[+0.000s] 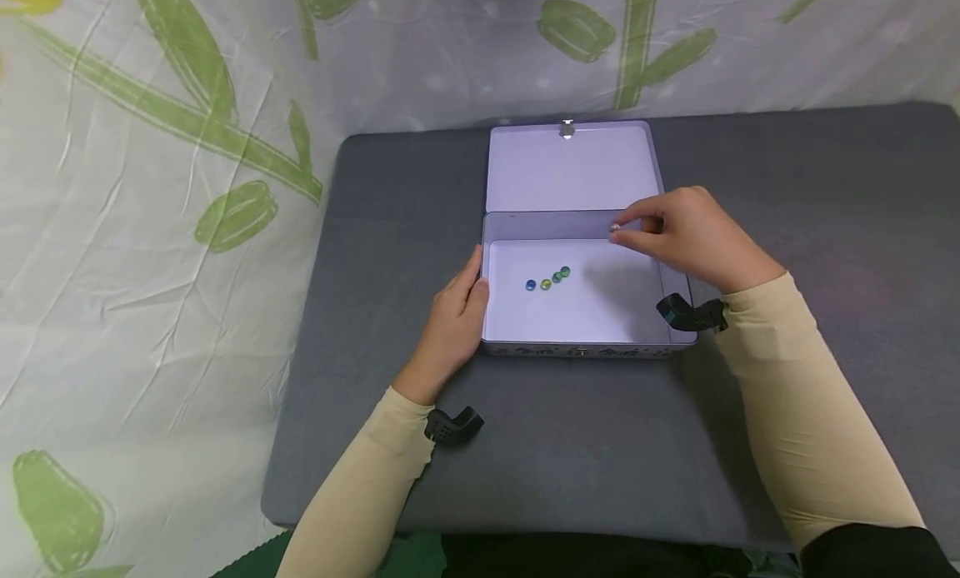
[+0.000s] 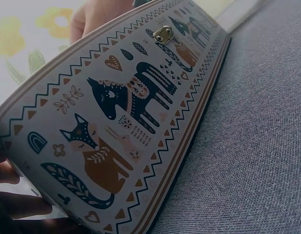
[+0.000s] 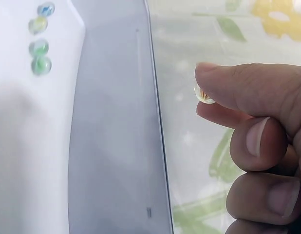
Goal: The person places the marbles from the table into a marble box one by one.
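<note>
One marble in the fingers, four in the box

Clear marble, a brownish streak inside, pinched between thumb and forefinger of the right hand. In the head view it shows over the back right part of the open box; height above the floor of it, cannot tell.

Step in hand, by my reading: one marble being handled singly over the box. The next move calls for a sure pinch, the glass looking smooth and apt to slip or roll, and for a box that does not shift.

Right hand: comes in from the right, wrist above the side wall, remaining fingers curled toward the palm. Left hand: laid along the outside of the left wall, fingers extended and touching it, thumb near the rim. Hands well apart.

On the box floor, left of middle: blue marble, yellowish marble, two green marbles touching or nearly so. Lid folded back, away from the person. Front wall printed with animals. Grey table beneath; leaf-patterned sheet behind.
</note>
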The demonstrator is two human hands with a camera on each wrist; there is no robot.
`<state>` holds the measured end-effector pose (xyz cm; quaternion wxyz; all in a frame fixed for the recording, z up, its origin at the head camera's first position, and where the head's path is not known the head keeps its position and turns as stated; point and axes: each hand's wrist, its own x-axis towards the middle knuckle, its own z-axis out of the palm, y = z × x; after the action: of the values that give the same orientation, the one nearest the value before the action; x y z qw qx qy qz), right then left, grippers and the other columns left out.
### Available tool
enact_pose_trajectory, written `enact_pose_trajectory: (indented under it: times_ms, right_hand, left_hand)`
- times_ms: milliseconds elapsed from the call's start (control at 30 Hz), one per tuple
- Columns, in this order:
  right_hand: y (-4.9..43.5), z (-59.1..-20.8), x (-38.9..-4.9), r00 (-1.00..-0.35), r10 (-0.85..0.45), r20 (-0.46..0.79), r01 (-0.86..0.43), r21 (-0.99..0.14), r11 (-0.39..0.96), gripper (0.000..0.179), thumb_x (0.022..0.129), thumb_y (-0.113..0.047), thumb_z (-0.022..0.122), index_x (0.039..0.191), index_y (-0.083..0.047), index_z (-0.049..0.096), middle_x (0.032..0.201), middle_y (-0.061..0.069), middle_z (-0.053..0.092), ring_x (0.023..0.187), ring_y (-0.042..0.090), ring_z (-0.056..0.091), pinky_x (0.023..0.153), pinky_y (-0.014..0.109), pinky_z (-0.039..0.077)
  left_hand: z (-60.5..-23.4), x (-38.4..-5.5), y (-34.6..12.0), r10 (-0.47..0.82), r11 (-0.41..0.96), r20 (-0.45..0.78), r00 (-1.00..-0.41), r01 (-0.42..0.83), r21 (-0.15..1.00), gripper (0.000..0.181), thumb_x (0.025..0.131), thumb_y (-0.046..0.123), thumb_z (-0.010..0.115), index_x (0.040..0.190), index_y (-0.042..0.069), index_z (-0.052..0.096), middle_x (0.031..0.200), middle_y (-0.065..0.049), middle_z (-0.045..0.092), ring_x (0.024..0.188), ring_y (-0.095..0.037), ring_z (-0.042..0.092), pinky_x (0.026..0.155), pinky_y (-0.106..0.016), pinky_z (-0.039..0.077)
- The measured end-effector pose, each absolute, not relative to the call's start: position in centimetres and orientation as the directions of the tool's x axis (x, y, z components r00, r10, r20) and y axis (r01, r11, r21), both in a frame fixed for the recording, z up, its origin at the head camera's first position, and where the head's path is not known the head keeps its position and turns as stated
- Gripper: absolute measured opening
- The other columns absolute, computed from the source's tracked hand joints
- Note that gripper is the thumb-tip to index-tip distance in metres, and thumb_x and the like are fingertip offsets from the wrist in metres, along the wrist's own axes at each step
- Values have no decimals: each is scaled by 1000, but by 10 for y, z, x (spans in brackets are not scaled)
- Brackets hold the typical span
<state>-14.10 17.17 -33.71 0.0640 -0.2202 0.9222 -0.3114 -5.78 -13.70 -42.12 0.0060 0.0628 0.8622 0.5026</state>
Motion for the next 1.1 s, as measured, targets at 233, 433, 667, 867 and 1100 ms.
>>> enact_pose_trajectory:
  times_ms: [233, 433, 667, 867, 1100]
  right_hand:
    - [154, -340, -147, -872, -489, 31, -398, -627, 670, 18, 96, -19, 79, 111, -12, 83, 67, 2, 61, 57, 17, 44, 52, 29, 36]
    - [136, -344, -153, -852, -524, 5, -399, -654, 643, 18, 95, -18, 80, 111, -9, 83, 64, 3, 58, 59, 17, 44, 54, 29, 35]
    - [122, -350, -156, -837, -547, -19, -396, -668, 630, 18, 95, -16, 80, 110, -7, 83, 63, 3, 57, 59, 18, 43, 54, 29, 34]
    - [116, -360, -158, -832, -554, -24, -392, -682, 618, 15, 93, -14, 81, 106, -7, 83, 63, 3, 57, 59, 18, 45, 55, 30, 36]
    - [112, -370, -159, -824, -559, -96, -341, -704, 623, 18, 93, -13, 82, 110, -7, 83, 68, 5, 57, 62, 19, 45, 56, 31, 36]
  left_hand:
    - [-421, -58, -137, 112, 489, 50, -992, 99, 867, 55, 113, 23, 39, 164, 5, 32, 170, -9, 33, 157, -17, 29, 128, -39, 26]
    - [-421, -60, -137, 111, 491, 50, -993, 99, 865, 56, 112, 24, 38, 164, 3, 31, 170, -8, 32, 157, -17, 29, 127, -39, 26]
    - [-419, -58, -137, 110, 501, 27, -994, 79, 862, 55, 113, 24, 37, 165, 7, 30, 170, -8, 33, 157, -17, 29, 127, -38, 26]
    - [-419, -57, -136, 108, 502, 31, -994, 82, 861, 55, 113, 24, 38, 165, 8, 31, 169, -9, 34, 156, -19, 31, 127, -40, 27]
    - [-420, -58, -137, 109, 493, 28, -994, 79, 867, 56, 113, 25, 38, 165, 7, 31, 170, -8, 33, 156, -17, 30, 127, -39, 27]
